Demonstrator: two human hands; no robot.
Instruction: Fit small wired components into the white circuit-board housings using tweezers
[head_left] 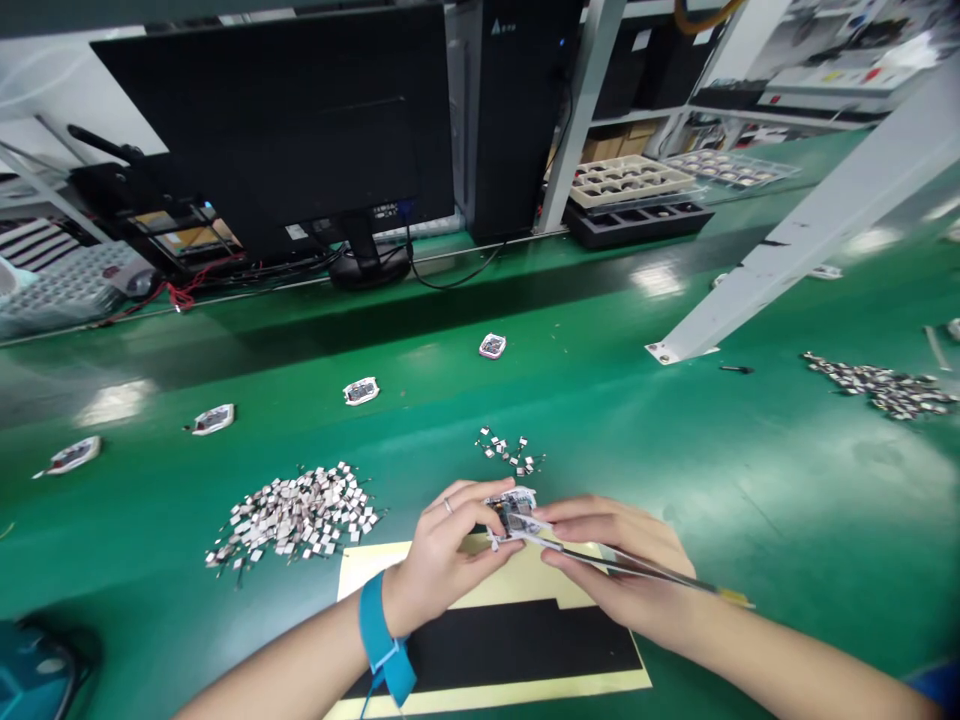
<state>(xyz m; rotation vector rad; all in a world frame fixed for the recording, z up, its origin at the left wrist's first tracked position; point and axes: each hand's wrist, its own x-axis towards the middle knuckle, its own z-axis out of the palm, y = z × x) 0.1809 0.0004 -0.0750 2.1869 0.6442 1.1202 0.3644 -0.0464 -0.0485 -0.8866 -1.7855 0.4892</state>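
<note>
Between the thumb and fingers of my left hand [450,540] is a small white-framed circuit board [516,512], gripped by its edges. A ring and a blue wrist strap [382,635] are on that hand and wrist. My right hand [622,560] is closed around a pair of tweezers [637,566], which point left to the board's near right edge. Whether the tips pinch a part there is too small to tell. Both hands are above a yellow sheet with a black panel [517,645]. Beyond them lies a little group of small white square parts with short leads [512,450].
A big pile of similar white parts [296,515] lies left, and another heap of small parts [885,387] far right. Several white-framed boards [361,390] line the green bench [450,420]. A slanted grey post [787,240] stands right; a monitor [285,130] is behind.
</note>
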